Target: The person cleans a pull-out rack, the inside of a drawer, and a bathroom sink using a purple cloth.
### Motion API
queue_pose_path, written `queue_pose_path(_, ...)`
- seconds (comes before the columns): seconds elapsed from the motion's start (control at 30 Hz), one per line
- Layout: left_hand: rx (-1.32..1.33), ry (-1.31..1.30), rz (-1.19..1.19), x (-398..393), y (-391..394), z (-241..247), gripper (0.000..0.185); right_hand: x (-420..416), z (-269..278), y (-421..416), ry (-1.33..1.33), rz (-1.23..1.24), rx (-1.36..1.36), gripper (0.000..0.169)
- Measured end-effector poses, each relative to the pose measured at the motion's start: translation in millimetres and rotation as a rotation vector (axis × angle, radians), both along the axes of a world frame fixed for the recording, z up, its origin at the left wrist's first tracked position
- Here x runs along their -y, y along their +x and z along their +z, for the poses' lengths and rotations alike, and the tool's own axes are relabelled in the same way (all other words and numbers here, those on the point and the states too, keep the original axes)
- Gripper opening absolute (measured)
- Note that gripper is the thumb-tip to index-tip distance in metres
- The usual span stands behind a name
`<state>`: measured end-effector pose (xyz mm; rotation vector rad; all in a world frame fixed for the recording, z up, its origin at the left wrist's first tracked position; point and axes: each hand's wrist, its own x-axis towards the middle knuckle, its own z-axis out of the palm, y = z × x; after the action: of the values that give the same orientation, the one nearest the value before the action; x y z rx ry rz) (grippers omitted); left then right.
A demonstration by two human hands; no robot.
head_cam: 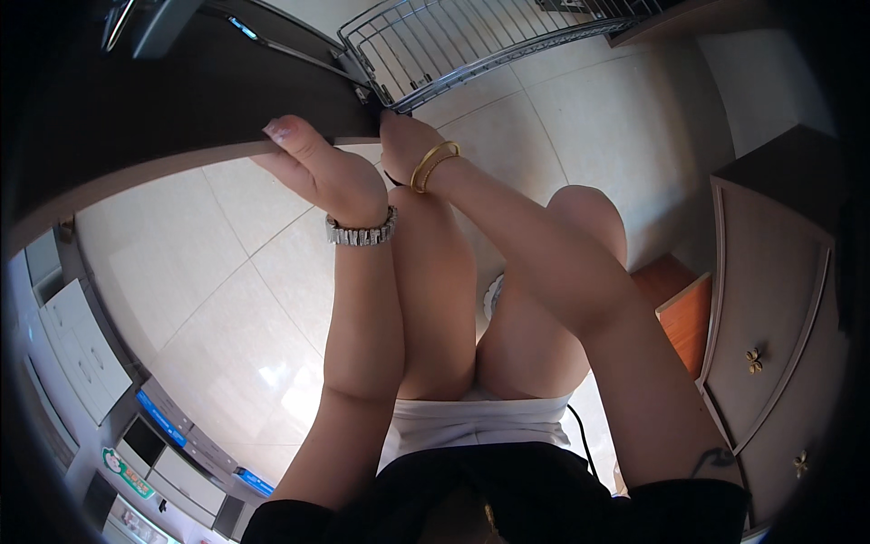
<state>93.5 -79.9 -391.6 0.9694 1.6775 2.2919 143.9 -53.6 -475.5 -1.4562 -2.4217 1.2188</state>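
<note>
My left hand (319,163), with a silver bracelet at the wrist, grips the edge of a dark furniture panel (190,102). Its thumb lies over the top face and its fingers reach under the edge. My right hand (411,146), wearing two gold bangles, is curled at the panel's corner, just below the near corner of a chrome wire basket (476,51). A bit of something black shows below that hand; its fingers are mostly hidden, so what they hold is unclear. A metal rod (306,58) runs along the panel towards the basket corner.
Pale floor tiles (224,272) lie under the panel and my bare knees. To the right stands a brown cabinet (761,306) with ornate brass knobs, beside an orange-brown wooden piece (683,323). White drawers (88,350) and flat boxes (163,415) line the left. A black cable (581,435) hangs near my hip.
</note>
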Motion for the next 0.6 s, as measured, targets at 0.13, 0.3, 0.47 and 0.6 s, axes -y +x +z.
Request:
queue_pose_path(0.13,0.024,-0.073,0.013,2.9,3.1,7.8,0.045,-4.6,28.5,3.3,-0.035,0.025,0.009,0.019)
queue_pose_path(0.3,0.043,-0.185,-0.074,15.5,-4.5,15.5,0.044,-3.5,88.7,17.7,-0.225,0.160,0.263,0.024)
queue_pose_path(0.47,0.029,-0.442,-0.190,42.1,-5.7,40.2,0.037,20.9,117.0,41.1,-0.301,0.062,0.300,0.025)
queue_pose_path(0.6,0.204,-0.502,-0.165,72.4,1.8,75.6,0.049,60.2,150.9,76.2,-0.305,-0.145,0.208,0.032)
